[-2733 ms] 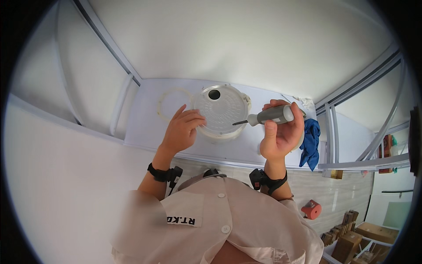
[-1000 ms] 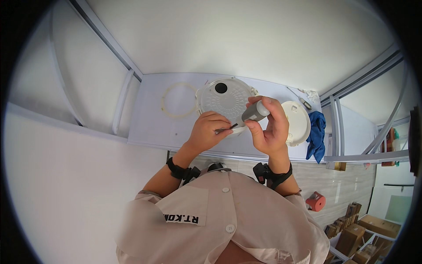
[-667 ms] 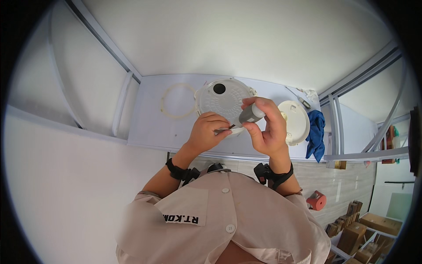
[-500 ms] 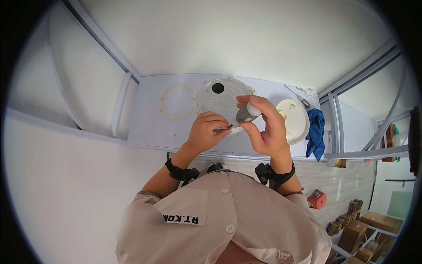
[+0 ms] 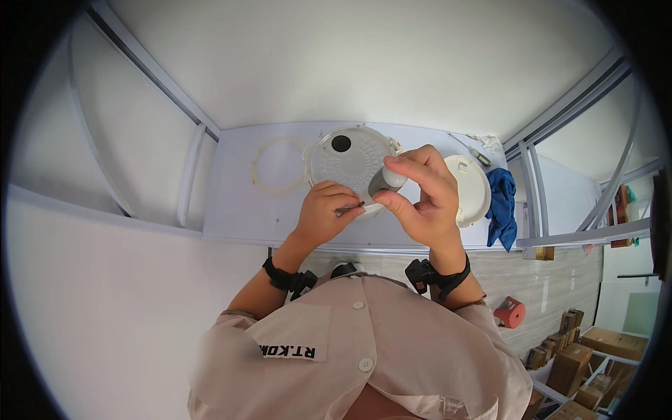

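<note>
A round, pale lamp-like housing (image 5: 357, 150) with a clear dotted face and a black disc (image 5: 341, 143) lies on the table before me. At its near rim, the fingers of my left hand (image 5: 325, 212) are pinched around a small dark piece, too hidden to name. My right hand (image 5: 430, 203) grips a screwdriver (image 5: 383, 185) by its grey handle with a whitish rounded end. The handle tilts, its lower end toward my left fingertips; the tip is hidden.
A thin cream ring (image 5: 256, 164) lies left on the white table (image 5: 238, 217). To the right are a white round cover (image 5: 470, 192), a blue cloth (image 5: 500, 203) and another screwdriver (image 5: 480, 158). A red roll (image 5: 511, 313) and cardboard boxes (image 5: 570, 367) are on the lower right.
The screwdriver handle has shifted slightly left and turned a little, and my right fingers have changed position around its end. My left hand stays at the housing's near rim.
</note>
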`<control>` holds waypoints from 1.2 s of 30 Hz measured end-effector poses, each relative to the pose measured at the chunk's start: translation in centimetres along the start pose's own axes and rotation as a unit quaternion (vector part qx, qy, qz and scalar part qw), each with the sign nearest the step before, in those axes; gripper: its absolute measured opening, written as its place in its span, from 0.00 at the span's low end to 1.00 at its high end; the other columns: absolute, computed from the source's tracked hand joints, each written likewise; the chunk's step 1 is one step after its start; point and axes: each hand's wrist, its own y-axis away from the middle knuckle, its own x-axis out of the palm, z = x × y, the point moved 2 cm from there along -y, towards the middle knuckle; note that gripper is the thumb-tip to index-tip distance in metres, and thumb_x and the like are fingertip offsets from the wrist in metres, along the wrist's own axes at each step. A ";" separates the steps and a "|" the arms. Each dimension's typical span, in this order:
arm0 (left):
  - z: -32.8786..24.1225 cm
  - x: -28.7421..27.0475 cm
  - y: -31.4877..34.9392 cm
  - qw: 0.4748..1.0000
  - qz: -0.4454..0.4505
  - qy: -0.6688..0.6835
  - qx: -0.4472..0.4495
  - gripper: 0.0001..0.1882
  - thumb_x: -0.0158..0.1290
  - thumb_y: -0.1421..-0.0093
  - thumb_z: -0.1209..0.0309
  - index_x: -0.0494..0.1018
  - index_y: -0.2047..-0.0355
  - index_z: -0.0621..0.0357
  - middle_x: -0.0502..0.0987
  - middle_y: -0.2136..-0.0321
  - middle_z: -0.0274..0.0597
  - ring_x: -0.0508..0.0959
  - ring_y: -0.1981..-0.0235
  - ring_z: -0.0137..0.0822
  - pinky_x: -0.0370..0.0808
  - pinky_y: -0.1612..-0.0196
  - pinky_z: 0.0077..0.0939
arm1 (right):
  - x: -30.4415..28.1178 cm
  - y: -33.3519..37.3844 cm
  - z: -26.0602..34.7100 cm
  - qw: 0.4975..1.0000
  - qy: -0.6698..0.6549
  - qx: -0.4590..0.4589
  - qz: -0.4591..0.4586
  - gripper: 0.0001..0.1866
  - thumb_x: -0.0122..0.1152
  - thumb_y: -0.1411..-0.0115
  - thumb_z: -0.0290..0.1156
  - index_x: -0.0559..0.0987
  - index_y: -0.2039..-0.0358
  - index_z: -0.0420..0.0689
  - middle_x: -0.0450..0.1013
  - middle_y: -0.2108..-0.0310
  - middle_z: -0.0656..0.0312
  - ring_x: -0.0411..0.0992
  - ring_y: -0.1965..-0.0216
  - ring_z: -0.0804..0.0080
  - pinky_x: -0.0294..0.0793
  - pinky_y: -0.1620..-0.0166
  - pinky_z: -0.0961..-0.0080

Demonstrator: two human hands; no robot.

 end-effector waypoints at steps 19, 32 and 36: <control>0.1 0.1 0.2 1.000 0.013 -0.020 -0.001 0.09 0.74 0.47 0.69 0.84 0.71 0.55 0.86 0.67 0.35 0.82 0.63 0.42 0.77 0.57 0.39 | 0.1 -1.1 1.5 0.996 0.031 0.031 0.076 0.24 0.74 0.40 0.23 0.83 0.42 0.42 0.81 0.48 0.51 0.83 0.56 0.55 0.84 0.58 0.69; -0.1 0.0 0.0 0.999 0.016 -0.039 -0.004 0.09 0.75 0.48 0.69 0.85 0.71 0.55 0.86 0.66 0.37 0.83 0.63 0.42 0.79 0.57 0.40 | 0.7 0.2 0.8 0.999 0.044 0.001 0.012 0.29 0.77 0.44 0.23 0.84 0.40 0.43 0.77 0.43 0.53 0.79 0.52 0.57 0.82 0.53 0.67; -0.1 0.1 0.0 1.000 0.008 -0.029 0.003 0.09 0.75 0.49 0.69 0.85 0.71 0.55 0.86 0.67 0.36 0.83 0.64 0.42 0.79 0.58 0.39 | 0.2 0.5 0.4 0.999 0.035 0.013 0.039 0.28 0.74 0.41 0.23 0.82 0.38 0.43 0.78 0.42 0.52 0.77 0.59 0.62 0.81 0.57 0.68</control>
